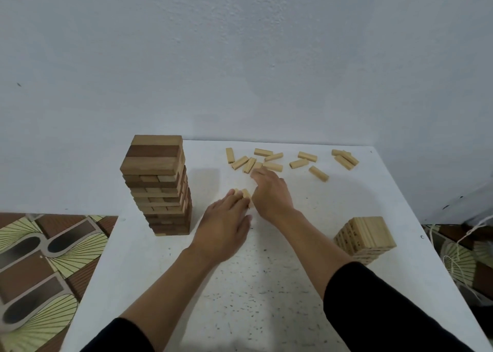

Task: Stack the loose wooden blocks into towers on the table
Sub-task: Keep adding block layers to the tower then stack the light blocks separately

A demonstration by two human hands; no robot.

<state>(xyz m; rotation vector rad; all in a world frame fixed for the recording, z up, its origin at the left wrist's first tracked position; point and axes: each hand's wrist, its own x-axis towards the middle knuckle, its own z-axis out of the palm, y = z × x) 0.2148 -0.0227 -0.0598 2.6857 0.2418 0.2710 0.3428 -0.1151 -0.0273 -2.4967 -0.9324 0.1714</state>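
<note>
Pale blue-grey wall backs a white, speckled desk (pixel 266 285), with patterned floor (pixel 40 258) to the left.

From the head view, a tall tower (pixel 160 186) of mixed brown blocks stands at the desk's left edge. A short pale tower (pixel 365 237) sits near the right edge. The loose blocks (pixel 272 162) lie scattered along the far side, some touching, others well apart.

At the middle, the left grip (pixel 226 218) has its fingers curled over a small cluster of blocks (pixel 246 193) on the desk, thumb out to the side. The right grip (pixel 269 194) is stretched out with its fingers fairly straight. Its blurred tips are at the near edge of the loose pile, and nothing is visibly held.

The step in hand looks like fetching the next piece for a new tower. Doing it well probably means taking one block by its long sides from the nearest clump. It should be lifted clear, not dragged through its neighbours. The left grip should brace the cluster while the new piece is squared flush, and the forearm should pass wide of the tall tower.
</note>
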